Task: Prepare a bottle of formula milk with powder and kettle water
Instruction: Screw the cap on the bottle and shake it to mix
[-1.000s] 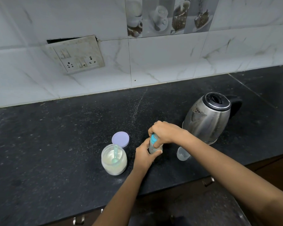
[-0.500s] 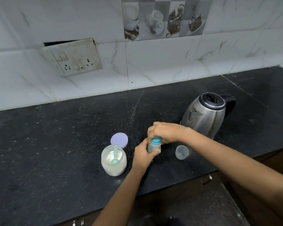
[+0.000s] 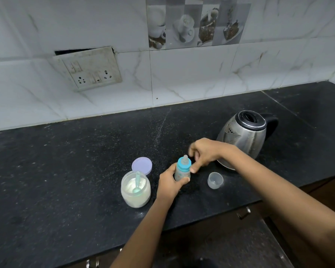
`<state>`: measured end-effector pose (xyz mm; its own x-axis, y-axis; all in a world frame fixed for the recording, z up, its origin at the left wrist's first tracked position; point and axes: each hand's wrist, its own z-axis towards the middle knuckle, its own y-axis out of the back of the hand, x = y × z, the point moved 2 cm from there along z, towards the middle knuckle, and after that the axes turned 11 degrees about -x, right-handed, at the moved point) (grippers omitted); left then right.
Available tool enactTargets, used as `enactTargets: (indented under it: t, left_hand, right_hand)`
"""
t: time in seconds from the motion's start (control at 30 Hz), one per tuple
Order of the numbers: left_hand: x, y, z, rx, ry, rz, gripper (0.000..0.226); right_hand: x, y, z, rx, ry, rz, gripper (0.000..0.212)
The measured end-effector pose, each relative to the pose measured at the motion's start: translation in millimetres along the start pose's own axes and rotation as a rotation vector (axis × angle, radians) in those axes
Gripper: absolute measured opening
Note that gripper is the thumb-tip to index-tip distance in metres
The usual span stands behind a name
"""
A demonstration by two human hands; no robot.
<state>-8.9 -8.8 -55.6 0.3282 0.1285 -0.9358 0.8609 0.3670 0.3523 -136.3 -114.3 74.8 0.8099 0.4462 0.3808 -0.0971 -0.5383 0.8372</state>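
A small baby bottle (image 3: 182,173) with a blue collar and a clear teat stands upright on the black counter (image 3: 66,171). My left hand (image 3: 168,185) grips its body from the left. Just right of the collar hovers my right hand (image 3: 205,153), fingers spread loosely, with the thumb tip at the collar's edge and the teat uncovered. The open powder jar (image 3: 135,189) with a teal scoop (image 3: 137,181) inside stands left of the bottle. The steel kettle (image 3: 244,138) sits behind my right wrist, lid shut.
The jar's purple lid (image 3: 142,165) lies behind the jar. A clear bottle cap (image 3: 215,180) rests mouth-up right of the bottle. A loose socket plate (image 3: 89,68) hangs on the tiled wall. Below the counter's front edge is a drawer handle (image 3: 244,212).
My right hand, which was wrapped over the bottle's top, has lifted and opened, so the teat now shows. The left hand keeps its hold on the bottle.
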Motion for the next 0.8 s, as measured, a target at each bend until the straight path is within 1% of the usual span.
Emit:
enactTargets:
  t: [0.07, 0.1, 0.13, 0.2, 0.27, 0.33, 0.4, 0.47, 0.5, 0.6, 0.63, 0.67, 0.73, 0.8]
  left_hand:
    - [0.6, 0.1, 0.0, 0.002, 0.013, 0.016, 0.060]
    - [1.4, 0.0, -0.1, 0.006, 0.016, 0.021, 0.062]
    - [2.7, -0.2, 0.1, 0.009, 0.021, 0.025, 0.063]
    - [3.1, 0.2, 1.1, 0.005, 0.023, 0.032, 0.060]
    - [0.8, 1.1, 1.6, 0.000, 0.033, 0.047, 0.057]
    - [-3.9, 1.1, -1.0, -0.010, 0.050, 0.056, 0.052]
    - [-8.5, -0.9, -6.5, -0.063, 0.065, 0.047, 0.041]
    - [-11.0, -3.8, -13.4, -0.136, 0.083, 0.049, 0.034]
    - [-13.6, -4.7, -16.0, -0.163, 0.100, 0.055, 0.032]
    - [-19.4, -7.7, -18.3, -0.194, 0.150, 0.103, 0.023]
    - [-20.5, -8.4, -18.4, -0.205, 0.170, 0.113, 0.022]
    - [-22.1, -9.0, -19.0, -0.217, 0.197, 0.096, 0.026]
    - [-23.1, -10.2, -20.5, -0.234, 0.217, 0.056, 0.038]
    - [-21.4, -8.3, -19.9, -0.210, 0.160, 0.111, 0.033]
  right_hand:
    - [-6.4, -5.8, 1.5, -0.062, 0.205, 0.073, 0.085]
    - [-6.7, -13.2, 1.9, -0.061, 0.273, 0.141, 0.083]
    - [-6.4, -21.6, 2.6, -0.067, 0.311, 0.198, 0.076]
    - [-7.5, -34.4, 4.9, -0.133, 0.311, 0.294, 0.057]
    - [-7.8, -43.7, 1.7, -0.241, 0.269, 0.364, 0.047]
    - [-5.7, -58.2, -5.0, -0.420, 0.191, 0.418, 0.045]
    - [1.2, -79.3, -11.6, -0.643, 0.055, 0.451, 0.045]
    - [15.5, -95.5, -17.4, -0.790, -0.092, 0.443, 0.045]
    - [22.5, -98.8, -18.0, -0.821, -0.152, 0.434, 0.045]
    - [36.5, -95.7, -16.3, -0.837, -0.268, 0.355, 0.039]
    - [39.1, -94.9, -16.4, -0.850, -0.300, 0.336, 0.038]
    - [39.9, -96.6, -16.1, -0.867, -0.326, 0.335, 0.039]
    - [40.0, -101.8, -16.4, -0.894, -0.336, 0.385, 0.045]
    - [30.4, -103.8, -16.4, -0.873, -0.268, 0.550, 0.050]
